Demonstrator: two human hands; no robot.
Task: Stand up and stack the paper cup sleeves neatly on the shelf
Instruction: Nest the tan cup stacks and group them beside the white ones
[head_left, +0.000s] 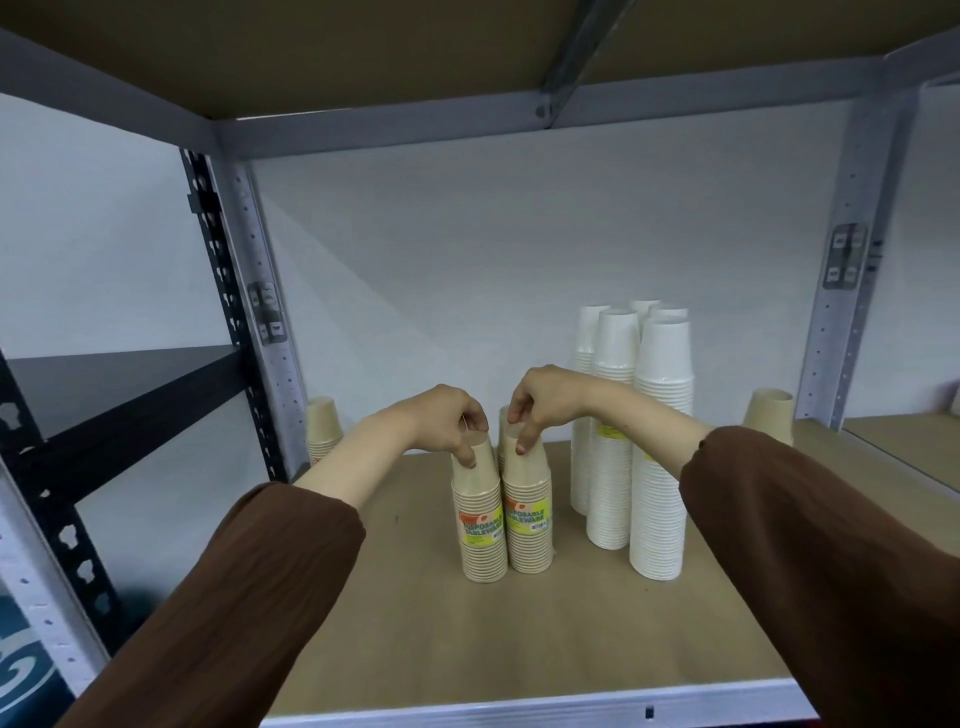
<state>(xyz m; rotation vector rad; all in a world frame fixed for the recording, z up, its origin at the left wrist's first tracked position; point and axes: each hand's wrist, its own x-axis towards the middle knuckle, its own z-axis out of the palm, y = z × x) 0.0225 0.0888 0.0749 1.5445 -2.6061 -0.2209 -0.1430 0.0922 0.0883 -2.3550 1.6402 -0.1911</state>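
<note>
The left hand (451, 423) grips the top of the left tan cup sleeve (482, 525), and the right hand (540, 399) pinches the top of the right tan cup sleeve (530, 519). Both sleeves stand up side by side, touching, on the wooden shelf (597, 639) (each has a yellow label). Tall white cup stacks (660, 447) stand near, on the right

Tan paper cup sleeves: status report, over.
Left grip pinching top of left tan paper cup sleeve, right grip on right tan sleeve. Both upright, side by side. Tall white cup stacks close right.
</note>
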